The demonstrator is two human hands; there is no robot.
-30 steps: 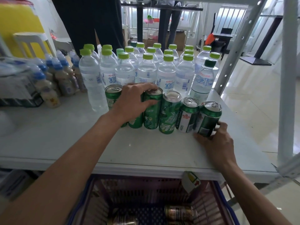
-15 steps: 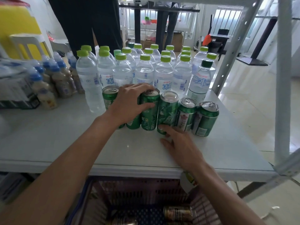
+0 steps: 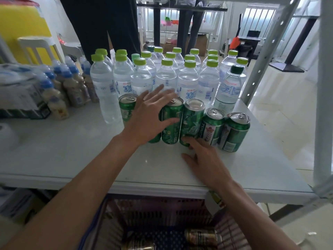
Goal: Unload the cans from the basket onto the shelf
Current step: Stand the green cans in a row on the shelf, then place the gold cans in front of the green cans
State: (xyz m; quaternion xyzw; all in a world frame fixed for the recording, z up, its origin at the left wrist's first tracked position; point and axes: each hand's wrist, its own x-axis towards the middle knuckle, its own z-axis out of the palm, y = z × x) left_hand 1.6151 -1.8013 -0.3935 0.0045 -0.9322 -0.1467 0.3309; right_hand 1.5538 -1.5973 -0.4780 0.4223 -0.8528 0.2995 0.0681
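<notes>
Head view: row of green cans (image 3: 191,121) stands upright on the shelf (image 3: 72,156), just in front of the water bottles (image 3: 165,76). Left hand (image 3: 151,114) is over the row at 12 o'clock, fingers spread wide and straight, thumb laid on one can, gripping nothing. Right hand (image 3: 203,159) lies flat on the shelf, fingers straight, tips touching the foot of a mid-row can; it holds nothing either. What matters next: basket (image 3: 232,230) sits at 6 o'clock, below the shelf's front edge. At least two gold cans (image 3: 201,235) lie in it on their sides, long axis roughly 9-to-3. Both hands are well apart from them. I judge the right hand nearer, since one gold can lies under its forearm. Next move: reach down and grip across the short axis.
</notes>
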